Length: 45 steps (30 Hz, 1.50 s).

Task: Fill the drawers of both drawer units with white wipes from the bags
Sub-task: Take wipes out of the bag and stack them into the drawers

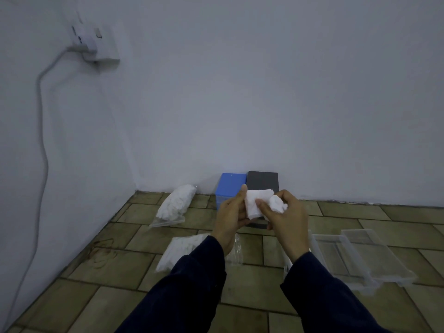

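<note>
Holding white wipes (pixel 255 204) pinched between left hand (pixel 231 212) and right hand (pixel 286 217), likely separating one before loading clear drawers (pixel 360 255) lying on floor (pixel 264 308).

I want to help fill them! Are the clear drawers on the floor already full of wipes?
No, the clear drawers lie bare on the tiles, while both hands hold white wipes above the floor.

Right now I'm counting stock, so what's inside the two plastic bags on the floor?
Both the far bag by the wall and the near bag show white wipes through clear plastic. The left sleeve covers part of the near bag, so its full contents stay hidden.
</note>
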Each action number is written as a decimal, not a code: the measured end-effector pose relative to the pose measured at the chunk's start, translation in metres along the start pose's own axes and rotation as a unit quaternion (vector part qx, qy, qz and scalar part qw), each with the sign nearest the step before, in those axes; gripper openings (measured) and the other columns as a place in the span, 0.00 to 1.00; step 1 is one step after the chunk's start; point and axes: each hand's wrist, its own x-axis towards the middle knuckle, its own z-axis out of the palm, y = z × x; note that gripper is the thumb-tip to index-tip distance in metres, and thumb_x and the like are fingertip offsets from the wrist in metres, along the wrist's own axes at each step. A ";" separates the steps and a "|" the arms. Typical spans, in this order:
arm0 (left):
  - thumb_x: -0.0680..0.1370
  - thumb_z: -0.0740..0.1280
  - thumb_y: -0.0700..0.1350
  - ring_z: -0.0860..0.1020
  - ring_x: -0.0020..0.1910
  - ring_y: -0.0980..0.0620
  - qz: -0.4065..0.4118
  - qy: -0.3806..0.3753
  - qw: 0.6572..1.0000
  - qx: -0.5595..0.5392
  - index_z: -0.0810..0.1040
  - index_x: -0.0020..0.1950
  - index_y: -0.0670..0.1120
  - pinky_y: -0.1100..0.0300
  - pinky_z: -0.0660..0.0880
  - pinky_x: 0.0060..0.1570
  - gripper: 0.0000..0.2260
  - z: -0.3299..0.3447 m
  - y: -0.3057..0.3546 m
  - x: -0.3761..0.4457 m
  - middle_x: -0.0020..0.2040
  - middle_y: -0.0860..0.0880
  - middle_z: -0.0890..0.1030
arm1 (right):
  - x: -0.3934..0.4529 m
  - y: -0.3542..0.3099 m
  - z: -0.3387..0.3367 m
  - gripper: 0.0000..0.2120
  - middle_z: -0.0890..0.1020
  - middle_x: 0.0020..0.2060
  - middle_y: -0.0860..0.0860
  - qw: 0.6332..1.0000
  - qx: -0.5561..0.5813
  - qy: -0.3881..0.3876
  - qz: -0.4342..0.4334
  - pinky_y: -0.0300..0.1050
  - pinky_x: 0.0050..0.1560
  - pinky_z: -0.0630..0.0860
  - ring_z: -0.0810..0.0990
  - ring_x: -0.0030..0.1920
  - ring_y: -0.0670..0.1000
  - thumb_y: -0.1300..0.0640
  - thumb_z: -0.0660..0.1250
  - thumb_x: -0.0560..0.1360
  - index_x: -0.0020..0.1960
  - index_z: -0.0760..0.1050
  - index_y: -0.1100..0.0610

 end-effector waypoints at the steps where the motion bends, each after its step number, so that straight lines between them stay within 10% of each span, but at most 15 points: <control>1: 0.79 0.61 0.52 0.82 0.45 0.52 0.002 -0.002 1.000 0.003 0.80 0.50 0.47 0.63 0.79 0.41 0.12 0.000 0.001 0.000 0.46 0.48 0.84 | 0.001 0.000 0.000 0.12 0.77 0.33 0.52 1.000 -0.001 -0.001 -0.001 0.34 0.22 0.70 0.76 0.31 0.53 0.58 0.74 0.69 0.36 0.70 0.55; 17: 0.78 0.63 0.38 0.80 0.41 0.59 0.056 0.001 0.997 0.044 0.78 0.55 0.43 0.67 0.78 0.38 0.08 -0.006 -0.002 0.001 0.45 0.52 0.82 | 0.009 0.000 -0.013 0.08 0.78 0.34 0.53 0.998 0.047 -0.002 0.051 0.30 0.22 0.69 0.75 0.27 0.40 0.59 0.70 0.73 0.44 0.75 0.63; 23: 0.78 0.60 0.33 0.74 0.45 0.54 0.050 0.086 0.994 0.042 0.69 0.59 0.43 0.66 0.77 0.32 0.11 -0.014 -0.005 0.008 0.50 0.49 0.73 | 0.011 -0.001 -0.021 0.08 0.77 0.44 0.51 0.982 0.133 -0.069 0.116 0.33 0.33 0.75 0.76 0.42 0.47 0.64 0.64 0.75 0.54 0.69 0.58; 30: 0.76 0.56 0.29 0.71 0.46 0.49 0.095 0.045 0.980 0.167 0.73 0.33 0.45 0.73 0.71 0.36 0.17 -0.015 -0.010 0.003 0.41 0.47 0.73 | 0.012 -0.008 -0.016 0.04 0.76 0.42 0.52 0.927 0.304 -0.104 0.193 0.38 0.34 0.71 0.73 0.39 0.47 0.63 0.55 0.78 0.48 0.67 0.55; 36: 0.77 0.66 0.42 0.78 0.48 0.53 0.036 -0.026 0.992 0.115 0.83 0.46 0.46 0.55 0.75 0.55 0.05 0.001 -0.002 -0.006 0.45 0.50 0.82 | 0.009 -0.008 -0.005 0.04 0.74 0.45 0.54 0.945 0.238 -0.088 0.206 0.43 0.37 0.74 0.76 0.42 0.50 0.56 0.54 0.81 0.53 0.65 0.54; 45: 0.76 0.68 0.40 0.76 0.43 0.57 0.080 0.024 0.988 0.132 0.80 0.42 0.45 0.67 0.76 0.43 0.03 -0.001 -0.003 -0.002 0.43 0.52 0.79 | -0.002 -0.004 -0.003 0.05 0.72 0.48 0.52 0.972 0.145 -0.135 0.123 0.30 0.32 0.74 0.74 0.45 0.46 0.54 0.55 0.81 0.53 0.62 0.54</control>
